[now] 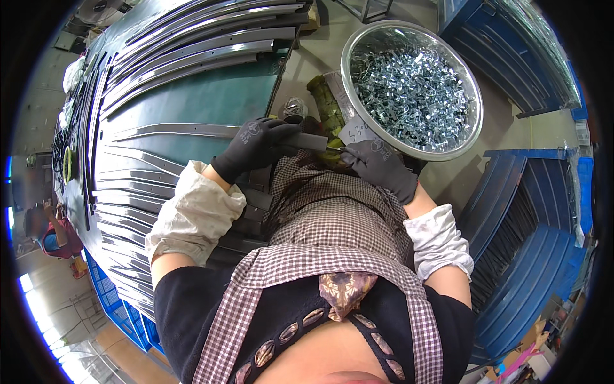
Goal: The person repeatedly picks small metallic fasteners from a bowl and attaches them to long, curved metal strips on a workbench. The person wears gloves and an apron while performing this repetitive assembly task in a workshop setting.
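Observation:
My left hand (256, 146), in a dark grey glove, is closed around a long grey strip (192, 130). The strip runs left over the table, and its flat end reaches past my fingers in front of my apron. Close to that end is my right hand (377, 164), gloved alike, with fingers pinched on a small thin piece too small to name. A pale card with handwriting (358, 132) lies just beyond my right fingers. Past it stands a big round metal basin (346, 70) filled with small shiny metal clips (412, 96).
A green-topped table (211, 96) on my left bears rows of long grey strips (137, 221). Blue metal bins (511, 57) stand to the right, one holding dark strips. A green-yellow bundle (329, 105) lies beside the basin. Another person (57, 233) is at far left.

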Tool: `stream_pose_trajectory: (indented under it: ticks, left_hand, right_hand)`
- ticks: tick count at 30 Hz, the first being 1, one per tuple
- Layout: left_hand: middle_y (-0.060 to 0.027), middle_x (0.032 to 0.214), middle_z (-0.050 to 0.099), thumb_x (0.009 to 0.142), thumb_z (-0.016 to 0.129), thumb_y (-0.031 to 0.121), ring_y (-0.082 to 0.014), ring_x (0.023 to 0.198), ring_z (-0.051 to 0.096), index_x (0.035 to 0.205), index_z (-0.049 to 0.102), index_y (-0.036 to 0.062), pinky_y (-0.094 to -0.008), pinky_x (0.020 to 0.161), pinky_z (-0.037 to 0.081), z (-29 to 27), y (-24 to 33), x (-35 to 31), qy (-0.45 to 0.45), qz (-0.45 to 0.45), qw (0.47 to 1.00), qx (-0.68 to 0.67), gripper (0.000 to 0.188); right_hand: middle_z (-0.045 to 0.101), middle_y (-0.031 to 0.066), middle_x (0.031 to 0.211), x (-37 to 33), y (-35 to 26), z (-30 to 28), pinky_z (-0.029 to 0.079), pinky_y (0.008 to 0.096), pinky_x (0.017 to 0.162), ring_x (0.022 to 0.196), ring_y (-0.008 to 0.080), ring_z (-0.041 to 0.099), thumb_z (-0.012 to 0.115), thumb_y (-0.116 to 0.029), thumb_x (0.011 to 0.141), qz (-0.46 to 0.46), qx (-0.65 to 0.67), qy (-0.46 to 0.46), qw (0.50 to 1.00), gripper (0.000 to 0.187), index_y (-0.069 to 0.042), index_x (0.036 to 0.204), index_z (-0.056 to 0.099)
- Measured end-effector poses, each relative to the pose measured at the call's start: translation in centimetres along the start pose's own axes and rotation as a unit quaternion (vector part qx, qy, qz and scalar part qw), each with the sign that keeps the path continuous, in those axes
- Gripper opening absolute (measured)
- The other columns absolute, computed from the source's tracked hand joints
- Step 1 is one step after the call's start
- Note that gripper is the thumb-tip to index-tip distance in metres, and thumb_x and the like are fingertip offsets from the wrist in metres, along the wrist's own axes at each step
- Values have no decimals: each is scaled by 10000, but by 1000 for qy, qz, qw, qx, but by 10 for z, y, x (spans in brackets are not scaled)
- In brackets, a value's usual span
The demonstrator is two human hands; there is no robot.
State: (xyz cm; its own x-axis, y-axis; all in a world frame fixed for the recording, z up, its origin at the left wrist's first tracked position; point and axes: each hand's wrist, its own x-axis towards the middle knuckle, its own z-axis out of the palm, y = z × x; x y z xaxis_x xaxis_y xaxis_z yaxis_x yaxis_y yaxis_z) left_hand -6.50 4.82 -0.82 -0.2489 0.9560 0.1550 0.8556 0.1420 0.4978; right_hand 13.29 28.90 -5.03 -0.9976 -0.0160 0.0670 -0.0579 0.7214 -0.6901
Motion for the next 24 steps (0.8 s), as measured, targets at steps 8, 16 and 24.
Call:
stream_pose_trajectory:
  ticks: [8,16,24]
  left_hand:
    - [-143,1014,708,826,778,257,-344,876,682,1237,669,97,-420,770,552,3,-4,-1,6,19,1000,-13,454]
    - [-141,1053,713,798,803,264,-352,916,685,1228,676,100,-437,811,549,-3,-5,1,-29,9,999,-14,477]
    - [-147,1037,714,814,798,225,-332,933,689,1134,708,68,-389,821,548,-12,-2,-3,21,-3,996,-82,367]
  right_hand:
    - [708,137,874,1,-4,4,529,456,747,831,341,687,617,-277,923,-2,-48,13,999,233,-68,1000,687]
    - [681,131,784,17,-38,1,521,449,580,645,329,671,620,-245,909,-40,-184,16,982,180,-73,856,622]
    - [679,154,799,-19,-3,-28,515,425,644,703,344,659,617,-219,953,-20,-89,83,992,183,-68,879,690]
